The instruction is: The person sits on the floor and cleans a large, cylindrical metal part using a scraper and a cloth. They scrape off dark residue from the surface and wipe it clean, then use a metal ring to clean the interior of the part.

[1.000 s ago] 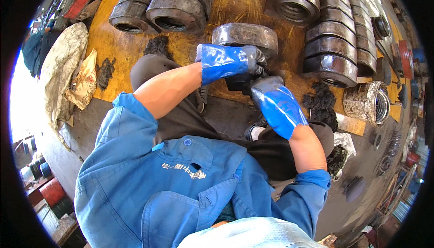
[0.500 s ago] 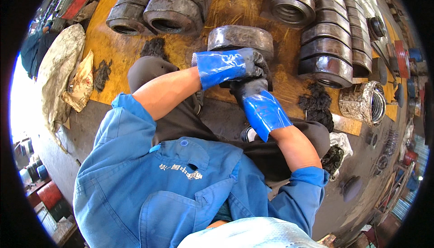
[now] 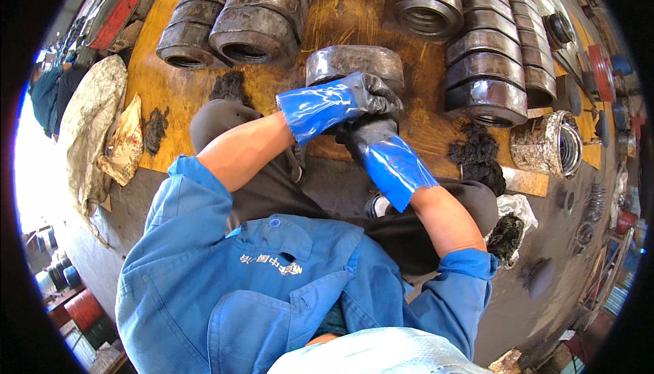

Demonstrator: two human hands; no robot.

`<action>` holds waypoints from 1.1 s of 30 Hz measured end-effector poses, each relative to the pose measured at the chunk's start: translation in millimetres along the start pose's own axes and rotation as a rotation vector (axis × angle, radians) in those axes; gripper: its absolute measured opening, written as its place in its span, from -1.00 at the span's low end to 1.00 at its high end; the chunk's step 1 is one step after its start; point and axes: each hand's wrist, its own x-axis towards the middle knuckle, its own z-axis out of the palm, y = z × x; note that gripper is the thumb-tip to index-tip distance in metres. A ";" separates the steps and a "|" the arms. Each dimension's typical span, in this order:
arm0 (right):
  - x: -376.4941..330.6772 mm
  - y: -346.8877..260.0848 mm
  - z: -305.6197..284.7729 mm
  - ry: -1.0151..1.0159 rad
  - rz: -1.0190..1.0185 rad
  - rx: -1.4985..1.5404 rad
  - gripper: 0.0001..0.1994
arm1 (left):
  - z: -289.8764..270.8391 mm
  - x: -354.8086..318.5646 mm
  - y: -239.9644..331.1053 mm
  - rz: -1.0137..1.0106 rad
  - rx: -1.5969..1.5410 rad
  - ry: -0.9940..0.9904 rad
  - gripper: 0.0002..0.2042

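Observation:
A thick, dark metal ring (image 3: 354, 64) with a shiny, oily outside stands on its side on the yellow-brown board in front of me. Both hands wear blue-cuffed gloves blackened at the fingers, and they meet at the ring's near face. My left hand (image 3: 375, 95) is closed, its curled fingers overlapping the ring's lower right edge. Just below it, my right hand (image 3: 371, 132) is bent in against the left one, its fingers mostly covered. Whatever lies between the hands is hidden, as is the ring's opening.
Rows of similar metal collars lie beyond, at left (image 3: 255, 33) and right (image 3: 487, 91). Black fibre clumps (image 3: 475, 156) rest near my right knee, beside a dirty white bucket (image 3: 545, 146). A stained cloth sack (image 3: 92, 122) lies at the left. My bent legs flank the work.
The whole view has shifted and tilted slightly. Both hands stay together at the ring's near face, with only small shifts against it.

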 end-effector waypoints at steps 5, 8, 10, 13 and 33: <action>-15.8 -5.3 -17.0 -0.081 0.068 0.031 -0.67 | -14.3 8.8 -9.3 -0.006 0.049 0.213 -0.73; -12.8 17.8 -28.4 -0.225 0.296 -0.185 -0.67 | -26.0 15.2 -16.4 -0.012 0.137 0.361 -0.73; -14.3 34.5 -36.6 -0.096 0.426 -0.159 -0.66 | -31.6 12.0 -25.0 -0.028 0.171 0.432 -0.73; -21.0 64.9 -37.1 0.331 0.447 0.081 -0.69 | -37.7 3.7 -25.8 -0.091 0.443 0.454 -0.76; -5.0 80.5 -15.1 0.518 0.564 0.995 -0.73 | -23.1 -27.8 -13.0 0.133 2.950 -0.244 -0.81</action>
